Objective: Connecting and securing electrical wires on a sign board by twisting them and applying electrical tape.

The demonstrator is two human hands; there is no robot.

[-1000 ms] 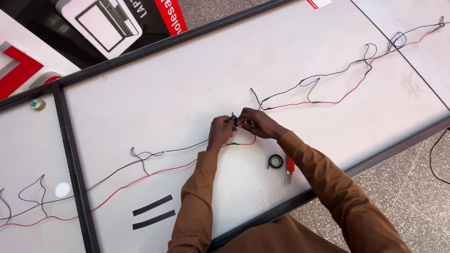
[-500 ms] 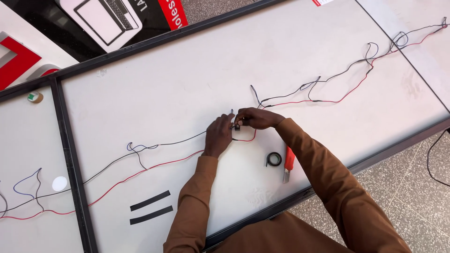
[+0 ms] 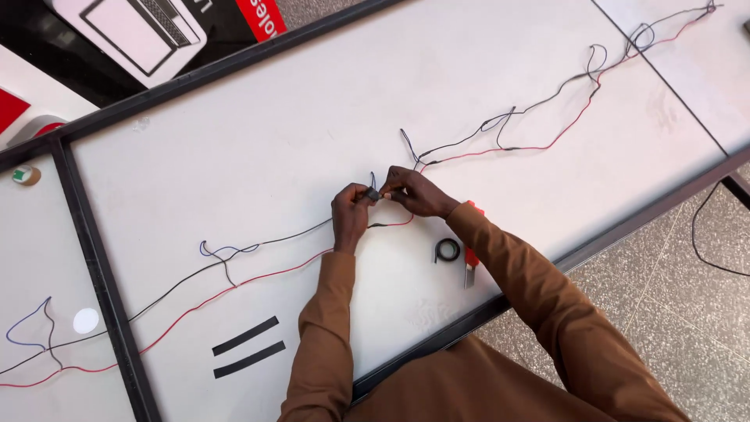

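Pinching a small dark joint (image 3: 373, 194) in the thin red and black wires (image 3: 500, 144) at the middle of the white, black-framed bench (image 3: 258, 148). Left hand (image 3: 351, 216) closing its grip on the joint from nine o'clock, right hand (image 3: 414, 192) closing on it from three o'clock, fingertips nearly touching. Looking like a splice midway: wire ends brought together, wrapping seemingly under way. Lying unused just beside the right sleeve at five o'clock: a small black ring-shaped tape roll (image 3: 447, 250) and a red-handled cutter (image 3: 470, 258). Waiting at seven o'clock: two black tape strips (image 3: 248, 347). Trailing loose toward both bench ends, the wire runs.
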